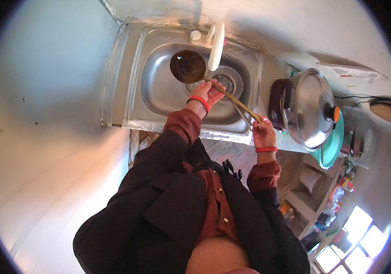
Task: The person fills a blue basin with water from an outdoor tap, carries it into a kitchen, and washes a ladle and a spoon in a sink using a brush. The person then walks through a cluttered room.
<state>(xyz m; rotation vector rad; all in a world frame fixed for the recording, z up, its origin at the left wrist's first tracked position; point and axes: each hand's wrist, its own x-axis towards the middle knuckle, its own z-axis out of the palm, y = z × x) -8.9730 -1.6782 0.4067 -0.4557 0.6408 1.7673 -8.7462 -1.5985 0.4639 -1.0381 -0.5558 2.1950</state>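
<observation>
A long-handled ladle (188, 66) with a dark, round bowl is held over the stainless-steel sink basin (154, 96). My left hand (206, 93), palm turned up, grips its handle just below the bowl. At the far end of the brass-coloured handle (240, 103), my right hand (264, 133) has its fingers closed around it. Beside that handle runs a thin grey rod (244, 118); whether it is a second utensil, I cannot tell. The white faucet spout (217, 48) hangs close to the ladle's bowl, over the drain side. Whether water runs is unclear.
A white tap knob (195, 35) sits left of the spout. On the right stand a large pot with a shiny metal lid (313, 109), a dark appliance or pot (277, 102) and a turquoise basin (336, 144). Foil-like covering (212, 135) lines the sink's front edge. A wall (55, 85) borders the left.
</observation>
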